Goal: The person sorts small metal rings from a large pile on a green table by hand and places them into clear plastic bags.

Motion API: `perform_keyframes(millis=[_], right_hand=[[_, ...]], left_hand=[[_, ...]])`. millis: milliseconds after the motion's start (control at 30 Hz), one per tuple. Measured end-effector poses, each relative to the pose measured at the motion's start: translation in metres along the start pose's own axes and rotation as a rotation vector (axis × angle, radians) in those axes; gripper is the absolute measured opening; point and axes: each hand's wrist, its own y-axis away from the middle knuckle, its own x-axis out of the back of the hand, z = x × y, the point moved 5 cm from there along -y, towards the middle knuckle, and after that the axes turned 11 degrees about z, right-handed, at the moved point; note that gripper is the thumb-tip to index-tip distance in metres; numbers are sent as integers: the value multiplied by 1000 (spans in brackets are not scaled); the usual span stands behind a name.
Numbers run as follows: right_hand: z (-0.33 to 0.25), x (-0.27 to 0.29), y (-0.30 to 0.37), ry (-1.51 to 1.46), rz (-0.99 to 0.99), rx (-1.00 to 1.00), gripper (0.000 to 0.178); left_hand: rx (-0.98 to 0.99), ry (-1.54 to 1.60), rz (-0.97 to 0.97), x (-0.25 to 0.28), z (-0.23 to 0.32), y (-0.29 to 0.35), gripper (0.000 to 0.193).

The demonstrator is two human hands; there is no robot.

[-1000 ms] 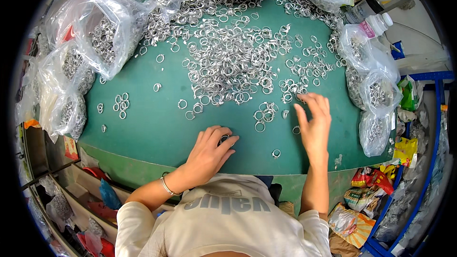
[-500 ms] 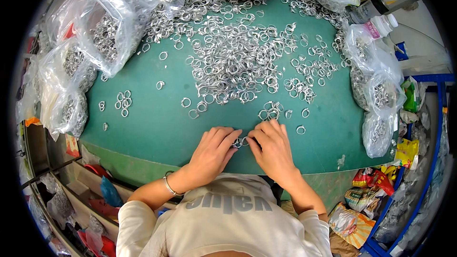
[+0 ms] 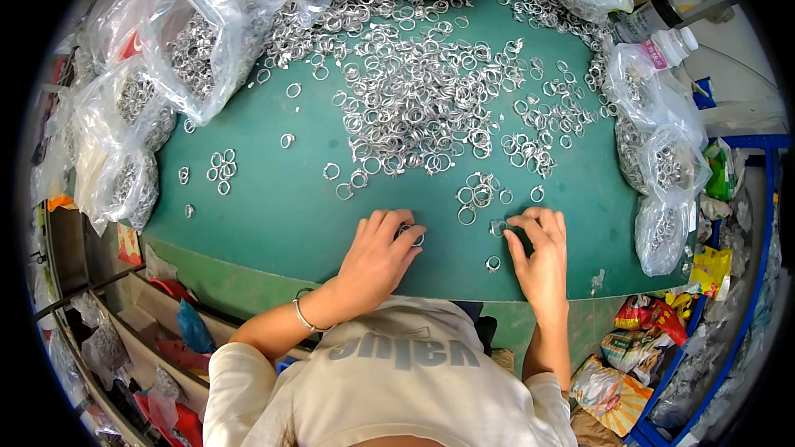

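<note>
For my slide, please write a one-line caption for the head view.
Two hands, left hand and right hand, pick metal rings from a green table edged with plastic bags of rings.

Rings [image 3: 414,108]: shiny silver metal, smooth. Tabletop [image 3: 273,215]: matt green, apparently a rubbery mat. Bags [image 3: 199,41]: clear glossy plastic, crinkled. Bracelet [image 3: 300,314]: polished metal. Shirt [image 3: 397,389]: matt pale cloth.

A heap of loose rings [image 3: 414,99] lay on the far middle of the table [image 3: 273,207]. Bags of rings [image 3: 157,91] sat along the left edge, more bags [image 3: 662,174] along the right. A small cluster of rings [image 3: 219,170] lay apart at left. Near edge: left hand [image 3: 377,261] on one ring [image 3: 416,237], right hand [image 3: 542,261] just right of it (a single ring [image 3: 493,263] between them).
</note>
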Motion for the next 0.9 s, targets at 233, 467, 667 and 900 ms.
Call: perform_keyframes(millis=[233, 467, 667, 900], right_hand=[[1, 12, 11, -229, -29, -42, 31], [-14, 2, 22, -117, -204, 34, 60], [-1, -12, 33, -260, -152, -45, 38], [2, -19, 30, -263, -113, -92, 27]], left_hand=[[36, -56, 143, 26, -22, 19, 26], [149, -191, 391, 81, -69, 40, 28], [176, -255, 494, 104, -89, 64, 26], [203, -216, 525, 111, -86, 73, 34]])
